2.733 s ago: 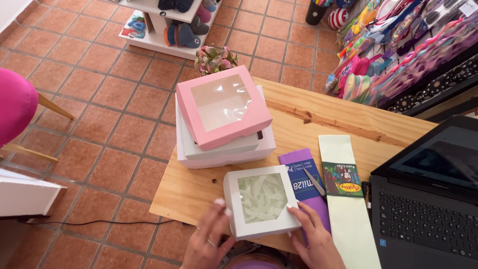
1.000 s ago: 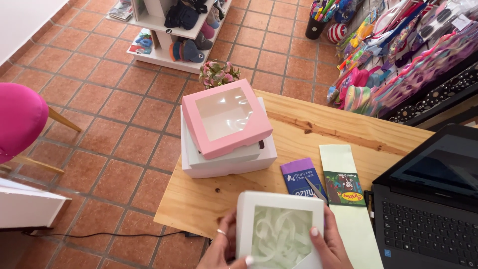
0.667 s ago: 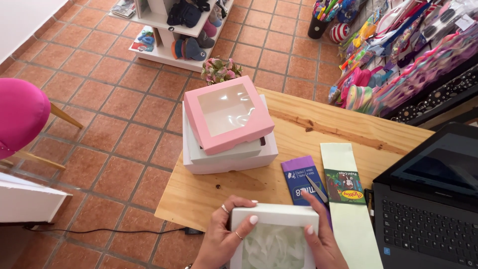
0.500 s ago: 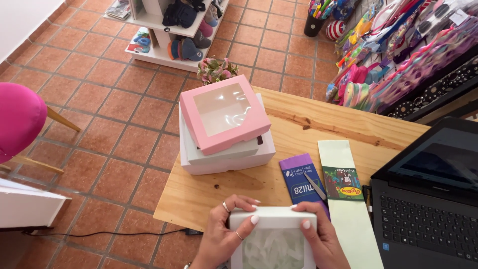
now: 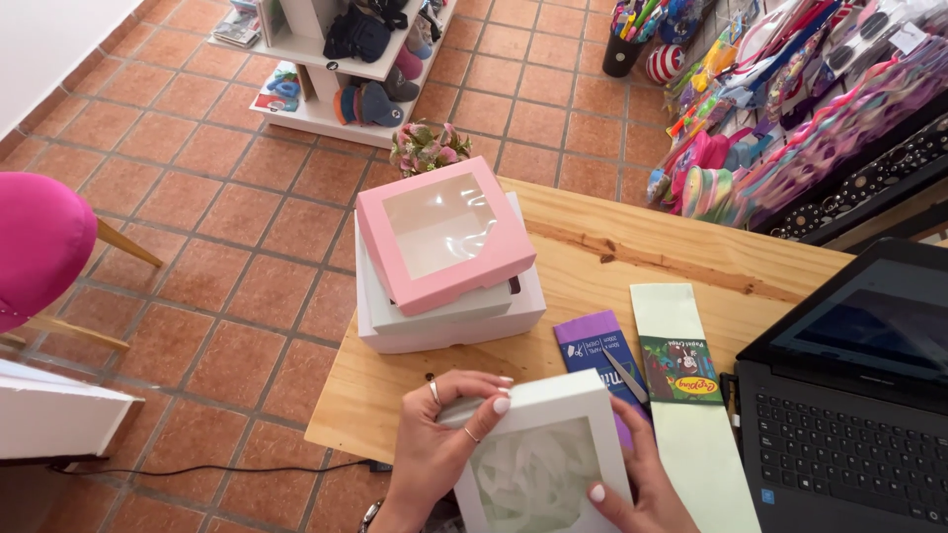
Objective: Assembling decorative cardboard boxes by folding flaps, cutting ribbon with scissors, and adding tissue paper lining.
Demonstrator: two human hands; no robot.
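Note:
I hold a small white box [image 5: 541, 464] with a clear window in its lid, tilted up over the near edge of the wooden table [image 5: 642, 257]. White crinkled paper shows through the window. My left hand [image 5: 439, 434] grips its left side and top corner, fingers curled over the rim. My right hand [image 5: 632, 489] clasps the lower right edge with the thumb on the lid. Behind it stands a stack of boxes: a pink windowed box [image 5: 439, 242] on top of white ones [image 5: 454, 321].
A purple paper packet [image 5: 588, 355] and a pale green one [image 5: 681, 395] lie beside an open black laptop [image 5: 849, 395] at right. A pink stool [image 5: 39, 247] stands left. A white shelf with caps [image 5: 346, 69] and racks of colourful goods [image 5: 790, 89] line the back.
The white box was lifted off the table toward me and tilted up. My left hand shifted onto its top left corner, my right hand to its lower right edge.

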